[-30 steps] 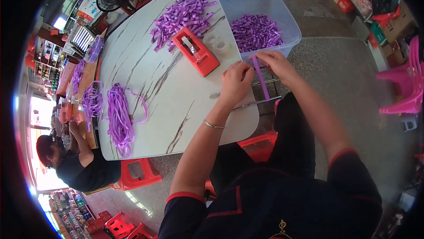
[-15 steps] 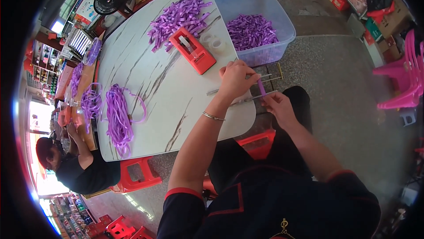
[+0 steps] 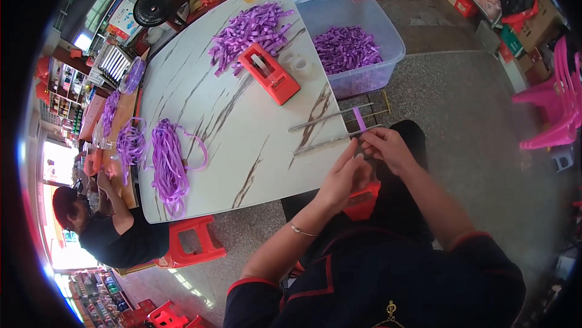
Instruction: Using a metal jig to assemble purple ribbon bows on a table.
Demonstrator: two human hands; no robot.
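Two thin metal rods (image 3: pixel 330 119) lie on the marbled table and jut past its right edge. A short band of purple ribbon (image 3: pixel 359 119) spans them just off the table. My right hand (image 3: pixel 388 149) is closed, pinching at the ribbon's near end by the nearer rod. Just left of it, my left hand (image 3: pixel 348 179) has its index finger stretched toward the right fingertips, below the rods; its other fingers are partly bent and blurred. I see nothing held in it.
On the table (image 3: pixel 200 94) are a red tape dispenser (image 3: pixel 270 74), tape rolls (image 3: pixel 299 65), a ribbon-loop pile (image 3: pixel 251 31) and a long ribbon bundle (image 3: pixel 168 164). A clear bin (image 3: pixel 357 76) of purple loops stands beyond. Another person (image 3: pixel 115 231) sits at left.
My left hand has come down from above the far rod to beside my right hand, uncovering the rods. My right hand stays near the nearer rod.
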